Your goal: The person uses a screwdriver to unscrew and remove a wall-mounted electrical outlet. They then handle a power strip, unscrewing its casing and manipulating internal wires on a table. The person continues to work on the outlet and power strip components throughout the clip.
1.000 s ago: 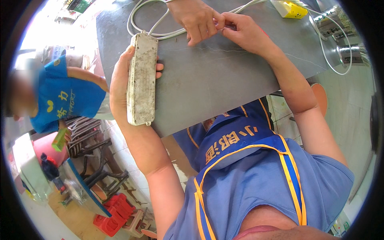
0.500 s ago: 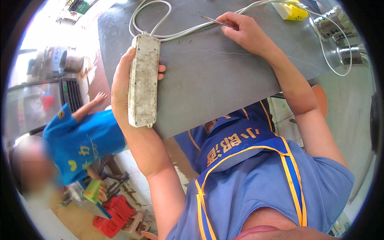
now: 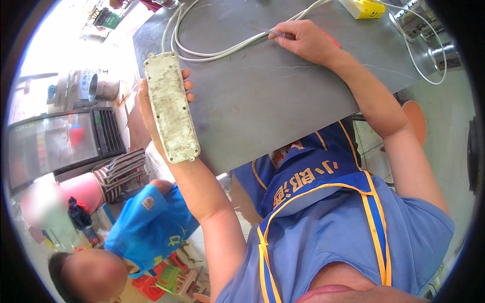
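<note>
A grimy white power strip [image 3: 172, 108] lies in my left hand [image 3: 146, 111], its flat underside with small screw holes turned up. My fingers wrap its right edge and my thumb runs along the left. A white cable [image 3: 222, 54] loops across the grey table [image 3: 273, 96] beyond it. My right hand [image 3: 308, 43] pinches a slim screwdriver [image 3: 282, 35] above the table, pointing left near the cable and apart from the strip. Two tiny screws [image 3: 243, 56] lie on the tabletop between the hands.
A yellow box [image 3: 366, 9] stands at the far right of the table. Something red [image 3: 331, 39] shows behind my right wrist. Left of the table, a person in a blue shirt [image 3: 151, 217] is close to my left arm. Stacked stools [image 3: 118, 174] and a glass-fronted cabinet [image 3: 55, 144] stand beyond.
The power strip has tilted, its top swinging left and more of its underside facing up. My right hand stays pinched on the screwdriver. The person at left has moved nearer and lower.
</note>
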Available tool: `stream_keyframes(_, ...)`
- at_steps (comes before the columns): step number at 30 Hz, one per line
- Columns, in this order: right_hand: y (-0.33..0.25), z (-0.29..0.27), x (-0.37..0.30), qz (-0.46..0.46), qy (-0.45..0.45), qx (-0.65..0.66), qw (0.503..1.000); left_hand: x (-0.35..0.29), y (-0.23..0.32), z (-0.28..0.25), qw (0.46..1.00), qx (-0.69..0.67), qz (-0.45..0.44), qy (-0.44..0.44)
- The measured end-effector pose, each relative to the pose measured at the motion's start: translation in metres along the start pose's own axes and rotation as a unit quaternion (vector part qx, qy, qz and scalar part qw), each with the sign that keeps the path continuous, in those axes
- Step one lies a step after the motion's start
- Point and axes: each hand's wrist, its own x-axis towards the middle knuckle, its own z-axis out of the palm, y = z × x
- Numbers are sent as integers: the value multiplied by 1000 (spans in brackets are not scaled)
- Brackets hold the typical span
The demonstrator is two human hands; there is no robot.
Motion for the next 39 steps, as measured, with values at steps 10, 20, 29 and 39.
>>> stream_keyframes(10, 1, 25, 2, -39, 77, -87, 992, -2, -9, 37, 992, 77, -40, 94)
stream_keyframes(20, -13, 23, -4, -44, 140, -3, 989, -25, -43, 98, 922, 339, 45, 182)
stream_keyframes(29, -10, 24, -8, -50, 239, -39, 969, 4, -8, 90, 769, 590, -93, 230)
stream_keyframes(39, -70, 48, -219, 99, 319, 183, 925, 55, -2, 62, 571, 769, -155, 242)
